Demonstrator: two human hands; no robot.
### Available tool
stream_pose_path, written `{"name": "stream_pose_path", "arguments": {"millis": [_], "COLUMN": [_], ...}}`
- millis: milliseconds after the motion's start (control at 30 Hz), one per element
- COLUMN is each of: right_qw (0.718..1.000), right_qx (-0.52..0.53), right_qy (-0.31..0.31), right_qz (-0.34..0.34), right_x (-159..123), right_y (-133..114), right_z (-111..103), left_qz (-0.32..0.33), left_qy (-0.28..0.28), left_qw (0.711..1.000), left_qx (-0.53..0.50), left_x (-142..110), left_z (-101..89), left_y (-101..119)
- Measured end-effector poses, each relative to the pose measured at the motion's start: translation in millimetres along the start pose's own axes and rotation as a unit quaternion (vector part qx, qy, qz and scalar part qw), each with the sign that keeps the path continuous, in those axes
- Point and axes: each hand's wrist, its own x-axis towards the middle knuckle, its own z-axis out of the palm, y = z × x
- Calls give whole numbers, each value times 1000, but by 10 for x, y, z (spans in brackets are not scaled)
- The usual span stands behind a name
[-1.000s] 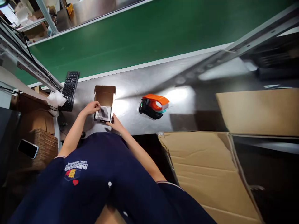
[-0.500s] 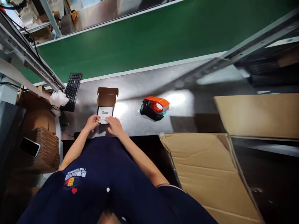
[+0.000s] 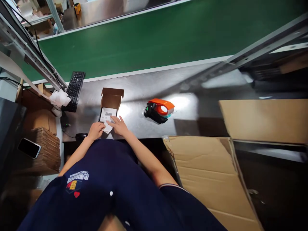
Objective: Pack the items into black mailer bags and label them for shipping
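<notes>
A small brown cardboard box (image 3: 111,100) lies open on the steel table (image 3: 144,86), its lid flap standing up at the far side. A white printed paper sheet (image 3: 106,116) sits on top of the box's contents. My left hand (image 3: 95,131) grips the near edge of that paper at the box's front. My right hand (image 3: 119,125) rests flat with fingers spread on the paper's near right corner. What lies under the paper is hidden.
An orange and black tape dispenser (image 3: 158,110) sits to the right of the box. A black keyboard (image 3: 74,90) and computer mouse (image 3: 81,137) are at the left. Flat cardboard stacks with a phone (image 3: 29,148) stand at far left. Large cartons (image 3: 211,173) fill the right. A green conveyor belt (image 3: 154,35) runs behind.
A dark packet seen in the box a second ago is now covered by the white paper. Both hands moved to the box's near edge and pressed onto the paper.
</notes>
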Motion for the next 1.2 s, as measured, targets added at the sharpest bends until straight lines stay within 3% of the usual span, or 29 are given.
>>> {"name": "stream_pose_path", "arguments": {"millis": [133, 367, 533, 633, 667, 733, 833, 1033, 1200], "right_qw": [1000, 1000, 1000, 1000, 1000, 1000, 1000, 995, 982], "right_qx": [-2, 3, 9, 7, 7, 11, 25, 53, 58], "right_qy": [-16, -21, -22, -28, -30, -25, 5, 77, 159], "right_qz": [-8, 0, 6, 4, 0, -10, -15, 37, 85], "right_x": [38, 24, 31, 46, 47, 38, -5, -7, 277], "right_y": [77, 119, 143, 165, 170, 172, 133, 39, 214], "right_z": [9, 100, 116, 102, 96, 95, 137, 339, 414], "left_qz": [40, 48, 20, -56, -107, -218, -312, -347, -364], "left_qy": [1, 18, -8, 53, 97, 183, 247, 220, 233], "left_qw": [999, 999, 999, 989, 974, 916, 823, 751, 708], "left_qx": [19, 5, -37, -127, -174, -283, -406, -517, -559], "left_x": [-17, -110, -211, -280, -294, -300, -266, -200, -183], "left_z": [-11, 28, 50, 24, 5, -54, -202, -561, -754], "left_y": [-49, -126, -61, 14, 37, 76, 131, 381, 626]}}
